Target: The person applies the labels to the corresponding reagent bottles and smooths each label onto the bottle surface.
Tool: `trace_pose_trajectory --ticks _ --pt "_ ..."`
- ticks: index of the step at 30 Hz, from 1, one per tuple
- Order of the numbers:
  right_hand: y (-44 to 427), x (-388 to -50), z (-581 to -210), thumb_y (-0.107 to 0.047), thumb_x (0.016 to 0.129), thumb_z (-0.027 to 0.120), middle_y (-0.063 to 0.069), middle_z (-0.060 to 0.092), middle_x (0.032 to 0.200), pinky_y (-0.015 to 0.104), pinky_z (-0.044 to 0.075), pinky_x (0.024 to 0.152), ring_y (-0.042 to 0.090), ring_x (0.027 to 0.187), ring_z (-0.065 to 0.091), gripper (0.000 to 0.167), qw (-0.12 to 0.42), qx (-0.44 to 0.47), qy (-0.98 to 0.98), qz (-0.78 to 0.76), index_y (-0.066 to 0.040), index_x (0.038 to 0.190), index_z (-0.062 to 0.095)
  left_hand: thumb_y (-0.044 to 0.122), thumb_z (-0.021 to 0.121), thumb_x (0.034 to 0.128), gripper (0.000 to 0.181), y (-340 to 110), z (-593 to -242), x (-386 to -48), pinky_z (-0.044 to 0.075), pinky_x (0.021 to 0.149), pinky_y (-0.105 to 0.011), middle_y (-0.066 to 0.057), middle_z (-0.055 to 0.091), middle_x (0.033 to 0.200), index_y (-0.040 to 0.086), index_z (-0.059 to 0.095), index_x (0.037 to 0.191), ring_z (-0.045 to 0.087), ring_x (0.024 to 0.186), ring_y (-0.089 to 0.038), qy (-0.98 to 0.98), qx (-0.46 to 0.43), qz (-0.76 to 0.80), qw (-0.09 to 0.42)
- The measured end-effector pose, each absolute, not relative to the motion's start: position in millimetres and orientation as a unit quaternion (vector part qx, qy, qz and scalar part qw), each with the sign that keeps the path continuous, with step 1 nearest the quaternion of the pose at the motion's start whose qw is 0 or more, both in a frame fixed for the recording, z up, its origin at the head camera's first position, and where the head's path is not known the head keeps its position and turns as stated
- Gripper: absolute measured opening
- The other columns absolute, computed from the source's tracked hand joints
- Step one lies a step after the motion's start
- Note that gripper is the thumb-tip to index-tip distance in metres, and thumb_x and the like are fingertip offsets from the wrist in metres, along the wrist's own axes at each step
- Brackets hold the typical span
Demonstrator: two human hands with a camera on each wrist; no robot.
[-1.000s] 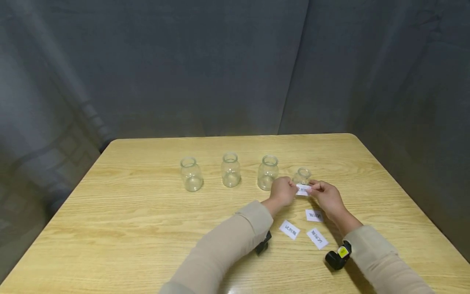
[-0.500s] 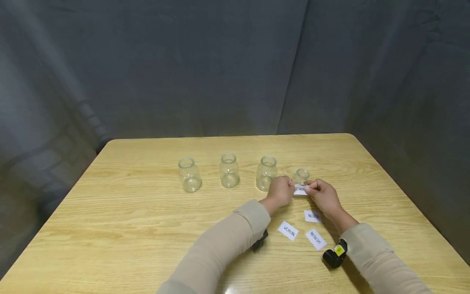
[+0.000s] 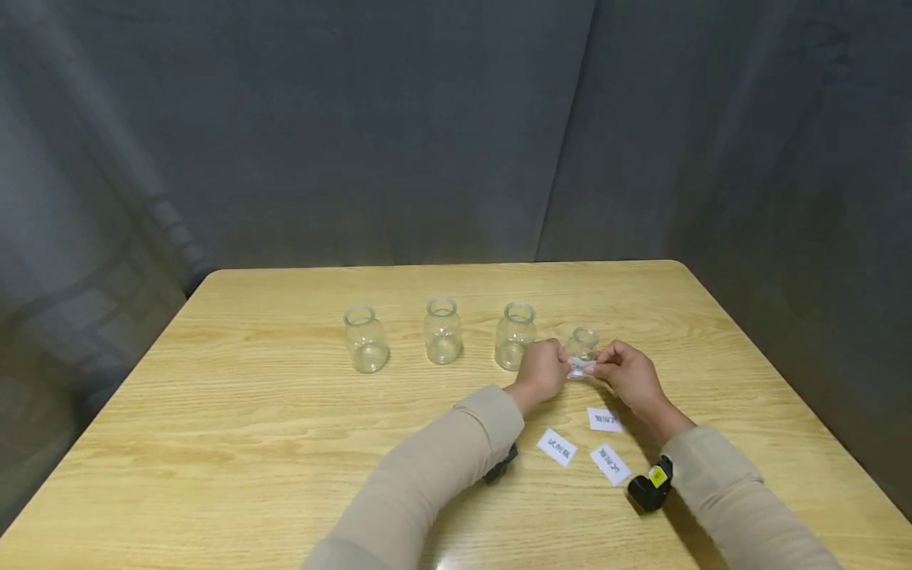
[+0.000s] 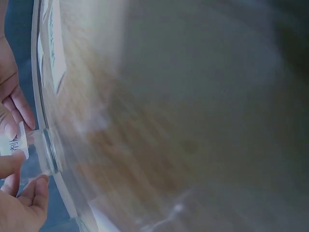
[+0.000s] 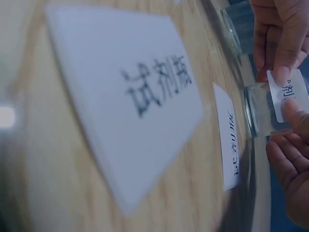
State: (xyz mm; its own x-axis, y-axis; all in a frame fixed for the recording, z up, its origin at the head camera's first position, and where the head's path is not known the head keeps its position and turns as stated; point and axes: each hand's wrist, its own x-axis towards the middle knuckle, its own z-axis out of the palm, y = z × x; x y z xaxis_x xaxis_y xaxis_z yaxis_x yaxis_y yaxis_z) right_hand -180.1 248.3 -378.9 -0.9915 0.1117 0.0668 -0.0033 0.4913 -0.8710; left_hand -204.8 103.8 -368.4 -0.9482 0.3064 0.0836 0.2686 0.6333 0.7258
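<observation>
White and lettered, the label (image 3: 580,367) sits at the front of the rightmost glass jar (image 3: 585,340), pinched at its ends by my left hand (image 3: 544,370) and right hand (image 3: 632,378). Three loose cards (image 3: 556,447) lie nearer me on the tabletop (image 3: 249,427); three other jars (image 3: 442,336) stand leftward.

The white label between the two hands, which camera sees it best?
The right wrist view: the label is biggest there and some of its black writing shows, though fingers cover parts. The left wrist view shows it at the picture's left edge, partly covered too. The head view shows it tiny, its writing unreadable.
</observation>
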Motion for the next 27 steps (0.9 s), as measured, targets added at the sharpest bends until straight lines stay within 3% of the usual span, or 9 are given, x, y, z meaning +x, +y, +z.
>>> trace_pose_trajectory --ticks 3,5,10,13,15,21,27 --pt "249.7 -181.9 -379.1 -0.001 0.075 0.064 0.022 0.058 0.095 0.019 0.039 0.044 0.001 0.063 0.049 0.026 0.055 -0.031 -0.869 0.491 0.005 0.094 0.049 0.009 0.064 0.0769 0.015 103.2 -367.7 -205.4 0.038 0.05 -0.014 0.004 0.048 0.061 0.009 0.05 0.071 0.046 0.057 -0.007 0.903 0.16 0.398 0.029" --pt "250.4 -182.5 -378.9 -0.002 0.075 0.065 0.022 0.058 0.095 0.016 0.042 0.049 0.001 0.066 0.052 0.036 0.056 -0.022 -0.876 0.478 0.005 0.106 0.049 0.009 0.064 0.0772 0.017 103.1 -367.0 -206.1 0.038 0.049 -0.015 0.003 0.048 0.061 0.009 0.047 0.074 0.046 0.056 -0.008 0.905 0.163 0.393 0.03" --pt "249.8 -182.8 -377.2 -0.001 0.074 0.064 0.026 0.055 0.102 0.013 0.045 0.06 0.022 0.084 0.058 0.052 0.054 0.004 -0.896 0.441 0.006 0.121 0.042 0.008 0.065 0.076 0.026 103.4 -365.2 -206.8 0.042 0.055 -0.015 -0.003 0.059 0.077 0.006 0.048 0.096 0.056 0.068 -0.01 0.91 0.174 0.374 0.021" --pt "248.6 -182.9 -376.8 0.0 0.074 0.064 0.027 0.054 0.102 0.014 0.046 0.061 0.031 0.088 0.057 0.054 0.051 0.012 -0.903 0.427 0.01 0.122 0.04 0.008 0.065 0.0758 0.031 103.2 -365.7 -207.3 0.044 0.06 -0.014 -0.005 0.062 0.084 0.006 0.05 0.103 0.058 0.075 -0.01 0.916 0.189 0.353 0.01" --pt "248.4 -182.9 -376.7 0.001 0.074 0.064 0.027 0.055 0.101 0.015 0.046 0.061 0.032 0.088 0.057 0.054 0.052 0.014 -0.907 0.419 0.011 0.121 0.04 0.009 0.065 0.0756 0.028 102.9 -366.9 -207.8 0.044 0.06 -0.014 -0.004 0.063 0.08 0.006 0.052 0.101 0.059 0.074 -0.011 0.922 0.202 0.331 0.0" --pt "250.6 -184.1 -377.8 0.001 0.07 0.067 0.023 0.059 0.094 0.018 0.046 0.057 0.029 0.082 0.059 0.046 0.069 0.018 -0.913 0.402 0.008 0.112 0.05 0.009 0.066 0.0731 0.024 102.5 -370.6 -210.5 0.044 0.058 -0.015 -0.002 0.062 0.072 0.008 0.053 0.093 0.058 0.068 -0.011 0.929 0.224 0.292 -0.033" --pt "253.2 -186.3 -376.2 -0.003 0.067 0.071 0.019 0.061 0.087 0.019 0.046 0.056 0.022 0.076 0.059 0.037 0.07 0.018 -0.911 0.405 0.006 0.1 0.057 0.011 0.068 0.072 0.024 101.8 -369.4 -212.5 0.042 0.056 -0.013 0.0 0.061 0.072 0.008 0.053 0.091 0.056 0.066 -0.008 0.928 0.232 0.29 -0.02"
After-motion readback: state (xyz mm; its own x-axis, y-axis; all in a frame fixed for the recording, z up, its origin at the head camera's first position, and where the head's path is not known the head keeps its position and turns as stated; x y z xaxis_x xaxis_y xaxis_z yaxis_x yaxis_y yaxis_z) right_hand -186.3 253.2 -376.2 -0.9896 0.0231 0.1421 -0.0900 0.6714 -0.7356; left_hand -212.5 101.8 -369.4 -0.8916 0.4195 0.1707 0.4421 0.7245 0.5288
